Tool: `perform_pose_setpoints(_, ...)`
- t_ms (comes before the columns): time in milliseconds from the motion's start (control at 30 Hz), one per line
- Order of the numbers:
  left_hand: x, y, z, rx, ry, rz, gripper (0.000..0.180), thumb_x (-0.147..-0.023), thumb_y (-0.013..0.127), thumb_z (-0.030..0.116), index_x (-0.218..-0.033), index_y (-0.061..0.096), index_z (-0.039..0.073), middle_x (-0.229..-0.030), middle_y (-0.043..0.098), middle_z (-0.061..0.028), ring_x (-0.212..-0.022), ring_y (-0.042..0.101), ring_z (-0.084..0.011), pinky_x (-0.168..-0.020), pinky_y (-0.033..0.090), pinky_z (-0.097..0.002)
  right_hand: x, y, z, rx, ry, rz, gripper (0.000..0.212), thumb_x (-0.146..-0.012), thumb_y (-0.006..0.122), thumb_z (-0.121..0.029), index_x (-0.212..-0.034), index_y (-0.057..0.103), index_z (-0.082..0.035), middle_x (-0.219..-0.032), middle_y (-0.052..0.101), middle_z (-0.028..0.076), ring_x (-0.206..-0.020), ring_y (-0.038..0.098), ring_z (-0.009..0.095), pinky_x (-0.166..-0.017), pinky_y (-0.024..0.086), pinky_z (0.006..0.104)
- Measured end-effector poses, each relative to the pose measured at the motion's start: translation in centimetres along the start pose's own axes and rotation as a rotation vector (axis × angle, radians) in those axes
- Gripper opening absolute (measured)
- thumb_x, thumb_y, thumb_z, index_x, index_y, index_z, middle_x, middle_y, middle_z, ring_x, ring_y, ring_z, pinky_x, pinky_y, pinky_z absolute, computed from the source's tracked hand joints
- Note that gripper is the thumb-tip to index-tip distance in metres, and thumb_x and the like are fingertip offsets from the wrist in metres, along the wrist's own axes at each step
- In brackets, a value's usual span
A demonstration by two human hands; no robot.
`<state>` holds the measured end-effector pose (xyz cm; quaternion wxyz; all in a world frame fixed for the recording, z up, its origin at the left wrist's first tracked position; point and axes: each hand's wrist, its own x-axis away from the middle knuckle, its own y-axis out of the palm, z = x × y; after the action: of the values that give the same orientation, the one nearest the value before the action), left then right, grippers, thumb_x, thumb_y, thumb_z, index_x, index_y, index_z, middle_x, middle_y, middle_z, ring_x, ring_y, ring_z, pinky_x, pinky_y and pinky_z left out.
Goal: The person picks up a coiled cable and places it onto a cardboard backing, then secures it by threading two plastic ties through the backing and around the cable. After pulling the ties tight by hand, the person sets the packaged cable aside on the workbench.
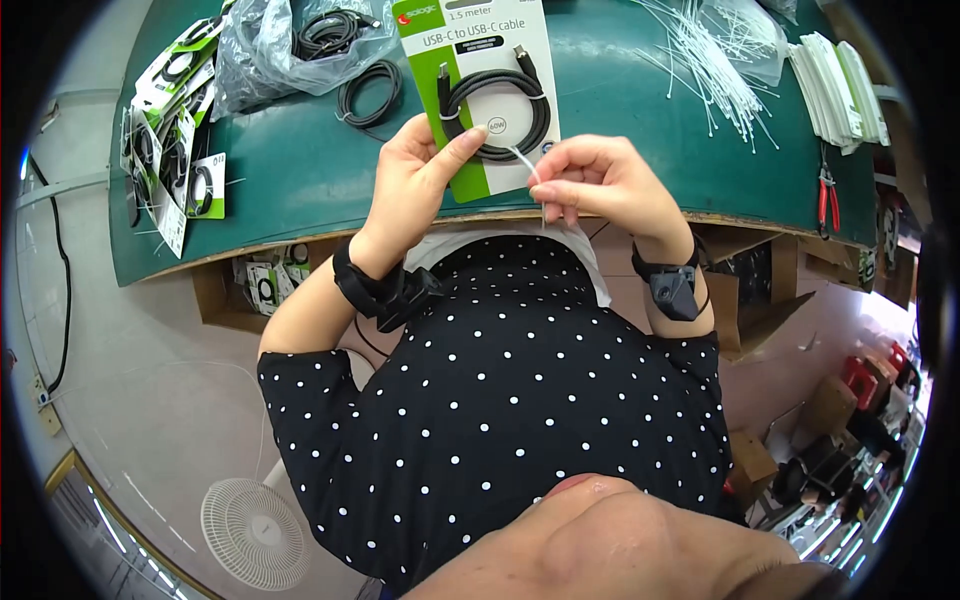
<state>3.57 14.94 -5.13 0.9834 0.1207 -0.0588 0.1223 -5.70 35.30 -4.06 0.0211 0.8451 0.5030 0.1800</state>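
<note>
A white and green packaging card (428,50) lies over the near edge of the green table. On its front sits a coiled black cable (545,112) with two connector ends pointing up, held by white ties at its left and right sides. My left hand (412,185) grips the card's left edge, thumb pressed on the front beside the coil, other fingers partly hidden behind. At the coil's lower edge, a thin white cable tie (523,161) sticks out towards the right. My right hand (605,182) is closed in a pinch on this tie between thumb and forefinger.
Carded cables (172,150) are piled at the left. A clear plastic bag (262,65) and a loose coiled cable (370,95) lie beyond my left hand. Far right are loose cable ties (715,65), stacked cards (835,95) and red-handled cutters (828,200). An open carton (765,295) stands below the edge.
</note>
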Motion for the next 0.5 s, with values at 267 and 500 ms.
perform_pose_setpoints(267,-0.2,0.2,-1.0,0.119,-0.264,0.003,0.025,-0.091,0.064,0.021,-0.104,0.058,0.000,-0.096,0.066,-0.0056,-0.082,0.062,-0.0084,-0.071,0.051,-0.0224,-0.7,-0.5,0.2,0.033,-0.143,0.145,0.011,-0.087,0.064,-0.004,-0.094,0.062,0.003,-0.085,0.064,0.006,-0.071,0.064,0.010,-0.059,0.049,0.0185)
perform_pose_setpoints(500,-0.4,1.0,-1.1,0.209,-0.260,0.026,0.026,-0.091,0.064,0.022,-0.105,0.058,0.001,-0.097,0.066,-0.0057,-0.081,0.063,-0.0090,-0.071,0.051,-0.0233,-1.7,1.3,2.5,0.220,-0.562,0.402,0.007,-0.086,0.062,0.003,-0.093,0.061,0.003,-0.087,0.064,0.007,-0.071,0.062,0.009,-0.061,0.050,0.0193)
